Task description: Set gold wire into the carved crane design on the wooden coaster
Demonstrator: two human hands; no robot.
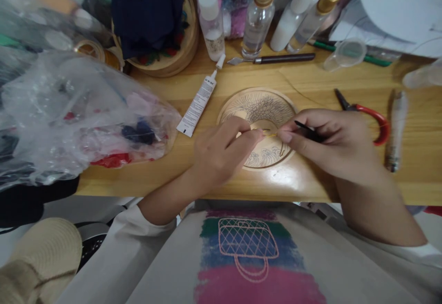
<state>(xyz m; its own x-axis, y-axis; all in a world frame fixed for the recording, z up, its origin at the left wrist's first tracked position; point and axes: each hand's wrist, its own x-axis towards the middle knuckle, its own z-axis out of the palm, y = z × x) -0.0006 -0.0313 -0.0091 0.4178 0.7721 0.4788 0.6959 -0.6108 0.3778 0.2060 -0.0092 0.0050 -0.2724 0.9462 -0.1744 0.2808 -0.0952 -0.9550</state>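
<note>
A round wooden disc (261, 106) with a fine line drawing on it lies flat on the wooden table (311, 180), right in front of me. Both hands hover over its near half. My left hand (221, 152) pinches one end of a thin gold wire (271, 134) between thumb and fingertips. My right hand (328, 143) grips a slim black tool (305, 129), whose tip meets the wire's other end. The drawing under my hands is hidden.
A white glue tube (198, 104) lies left of the disc. A large clear plastic bag (76, 111) of coloured material fills the left. Bottles (257, 16) and a dark-handled knife (279, 58) stand behind. Red-handled pliers (373, 120) and a pen-like tool (397, 129) lie at the right.
</note>
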